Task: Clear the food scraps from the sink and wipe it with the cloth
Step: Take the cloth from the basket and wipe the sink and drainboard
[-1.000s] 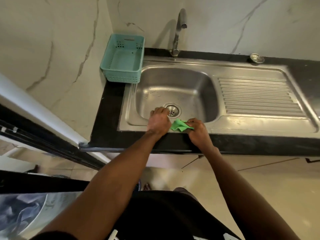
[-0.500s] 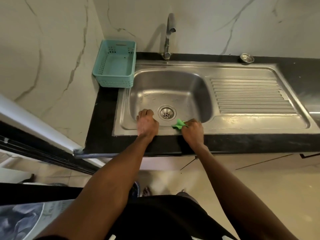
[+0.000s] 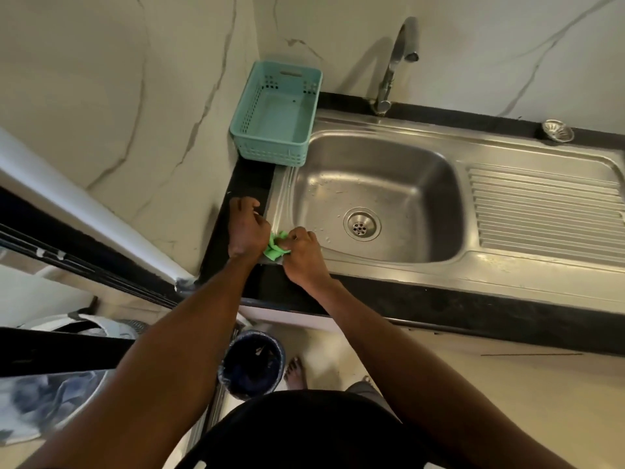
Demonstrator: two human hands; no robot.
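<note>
Scraps could scatter onto the black stone bench (image 3: 250, 184) if I fumble this: my left hand (image 3: 247, 228) is fisted, contents hidden, my right hand (image 3: 302, 255) pinches the crumpled green cloth (image 3: 275, 247) at the steel sink (image 3: 399, 265) front-left rim. Its basin looks clear, unwiped droplets remaining.

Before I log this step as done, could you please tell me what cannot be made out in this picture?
Head view only:
- Most of the crumpled green cloth, covered by the left hand and right hand.
- Any scraps in the left hand: its curled fingers hide the palm.
- Contents of the dark round bin on the floor: too dark.
- The ribbed steel drainboard, cut by the right edge.
</note>
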